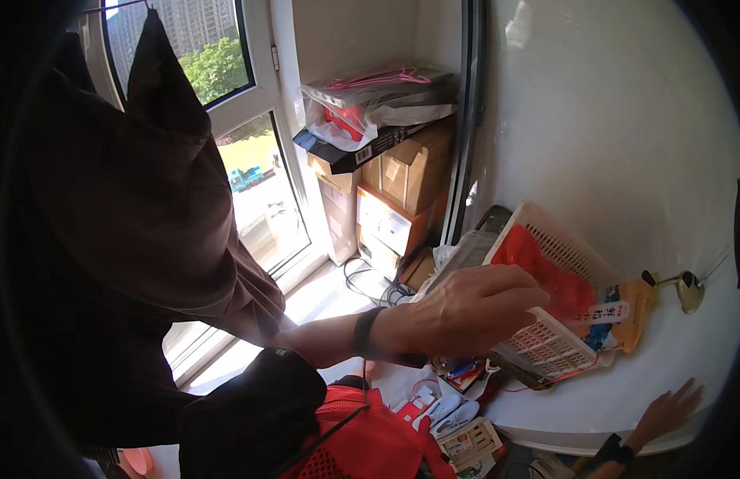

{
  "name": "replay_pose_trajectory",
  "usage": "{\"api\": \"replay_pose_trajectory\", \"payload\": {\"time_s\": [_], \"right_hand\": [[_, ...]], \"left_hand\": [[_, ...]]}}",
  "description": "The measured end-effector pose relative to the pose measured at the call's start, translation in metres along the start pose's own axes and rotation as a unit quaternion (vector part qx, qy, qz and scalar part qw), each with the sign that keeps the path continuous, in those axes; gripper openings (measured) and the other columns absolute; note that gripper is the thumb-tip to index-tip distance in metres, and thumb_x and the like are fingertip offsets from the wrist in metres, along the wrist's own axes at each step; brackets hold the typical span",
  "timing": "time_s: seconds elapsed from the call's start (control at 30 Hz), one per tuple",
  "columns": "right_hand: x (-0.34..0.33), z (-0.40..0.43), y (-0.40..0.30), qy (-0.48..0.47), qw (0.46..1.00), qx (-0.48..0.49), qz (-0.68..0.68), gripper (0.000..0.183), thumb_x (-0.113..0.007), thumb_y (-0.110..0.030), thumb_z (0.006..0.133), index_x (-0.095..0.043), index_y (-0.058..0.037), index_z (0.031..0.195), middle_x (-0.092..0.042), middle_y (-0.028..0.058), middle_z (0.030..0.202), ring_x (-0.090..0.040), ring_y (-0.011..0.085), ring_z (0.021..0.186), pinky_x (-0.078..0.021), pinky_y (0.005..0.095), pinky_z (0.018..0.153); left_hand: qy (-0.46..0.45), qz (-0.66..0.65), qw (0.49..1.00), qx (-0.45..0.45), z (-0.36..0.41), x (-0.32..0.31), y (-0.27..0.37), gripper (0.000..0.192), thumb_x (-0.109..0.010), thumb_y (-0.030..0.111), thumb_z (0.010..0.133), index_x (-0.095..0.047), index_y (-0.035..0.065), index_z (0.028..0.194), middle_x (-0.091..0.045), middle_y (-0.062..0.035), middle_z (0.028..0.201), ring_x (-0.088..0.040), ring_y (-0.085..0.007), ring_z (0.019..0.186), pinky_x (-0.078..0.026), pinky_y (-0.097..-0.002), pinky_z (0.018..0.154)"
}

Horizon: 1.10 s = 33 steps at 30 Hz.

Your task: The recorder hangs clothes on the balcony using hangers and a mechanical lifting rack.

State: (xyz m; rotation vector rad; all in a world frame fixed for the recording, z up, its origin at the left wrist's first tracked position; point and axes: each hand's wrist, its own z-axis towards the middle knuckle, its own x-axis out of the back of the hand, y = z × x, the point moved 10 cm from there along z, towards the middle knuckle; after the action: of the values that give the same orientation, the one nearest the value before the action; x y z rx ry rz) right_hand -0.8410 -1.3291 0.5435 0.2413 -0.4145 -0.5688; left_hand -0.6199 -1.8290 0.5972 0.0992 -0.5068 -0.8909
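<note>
My left hand [478,308], with a dark band at the wrist, reaches across the middle with its fingers curled. It overlaps the near side of a cream plastic basket [546,341]; whether it grips the rim or something else is hidden. Inside the tilted basket lies a red plastic bag [543,275]. An orange food packet [636,305] with writing sticks out at its right. At the lower right, my right hand [669,410] is spread and empty over the edge of a curved white surface [585,401].
Dark clothing [166,221] hangs at the left before a glass door [268,185]. Cardboard boxes [406,173] with bagged pink hangers [379,78] on top stand beyond. Below are black cables [370,287], white shoes [457,419] and a wooden crate [472,446]. A brass-coloured metal fitting [688,292] is at the right.
</note>
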Motion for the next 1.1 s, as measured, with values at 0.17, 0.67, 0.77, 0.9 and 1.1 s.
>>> {"api": "replay_pose_trajectory", "payload": {"time_s": [0.17,0.67,0.77,0.9,1.1], "right_hand": [[0.016,-0.049,-0.033,-0.177,0.984,-0.002,0.008,0.063,-0.058,-0.026,0.089,-0.027,-0.0221,0.145,-0.024,0.0073,0.151,-0.027,0.0256,0.137,-0.0366,0.0512,0.101],[0.369,0.025,-0.236,-0.070,0.571,0.186,0.797,0.018,-0.051,-0.012,0.091,-0.061,-0.0003,0.100,-0.063,0.0145,0.098,-0.057,0.0293,0.088,-0.0436,0.0376,0.082],[0.518,0.050,-0.230,-0.031,0.406,0.249,0.879,0.023,-0.052,-0.017,0.093,-0.059,-0.0006,0.108,-0.061,0.0131,0.105,-0.057,0.0258,0.098,-0.0424,0.0354,0.088],[0.660,0.072,-0.224,-0.033,0.180,0.294,0.938,0.060,-0.063,-0.037,0.087,-0.044,0.0023,0.129,-0.051,0.0194,0.123,-0.049,0.0253,0.117,-0.0356,0.0369,0.100],[0.737,0.097,-0.260,-0.153,0.002,0.233,0.960,0.092,-0.074,-0.046,0.076,-0.030,0.0088,0.135,-0.049,0.0247,0.124,-0.049,0.0279,0.116,-0.0373,0.0387,0.100]], "left_hand": [[0.170,0.336,0.926,-0.020,-0.047,0.126,0.089,0.041,-0.072,0.010,0.076,-0.054,0.0024,0.112,-0.055,-0.0161,0.113,-0.052,-0.0340,0.106,-0.045,-0.0404,0.086],[0.322,0.302,0.895,0.072,-0.045,0.319,0.158,0.049,-0.049,0.031,0.095,-0.040,0.0049,0.135,-0.036,-0.0172,0.141,-0.036,-0.0272,0.132,-0.030,-0.0380,0.106],[0.326,0.232,0.914,0.069,-0.025,0.351,0.160,0.044,-0.045,0.025,0.097,-0.041,0.0040,0.135,-0.041,-0.0172,0.138,-0.038,-0.0252,0.130,-0.031,-0.0341,0.105],[0.316,0.248,0.916,-0.001,0.009,0.393,0.186,0.040,-0.043,0.023,0.098,-0.044,0.0032,0.133,-0.048,-0.0159,0.132,-0.044,-0.0231,0.124,-0.036,-0.0322,0.100],[0.178,0.295,0.937,-0.051,0.060,0.399,0.175,0.037,-0.046,0.024,0.098,-0.049,0.0055,0.130,-0.057,-0.0142,0.118,-0.054,-0.0182,0.105,-0.041,-0.0297,0.091]]}}
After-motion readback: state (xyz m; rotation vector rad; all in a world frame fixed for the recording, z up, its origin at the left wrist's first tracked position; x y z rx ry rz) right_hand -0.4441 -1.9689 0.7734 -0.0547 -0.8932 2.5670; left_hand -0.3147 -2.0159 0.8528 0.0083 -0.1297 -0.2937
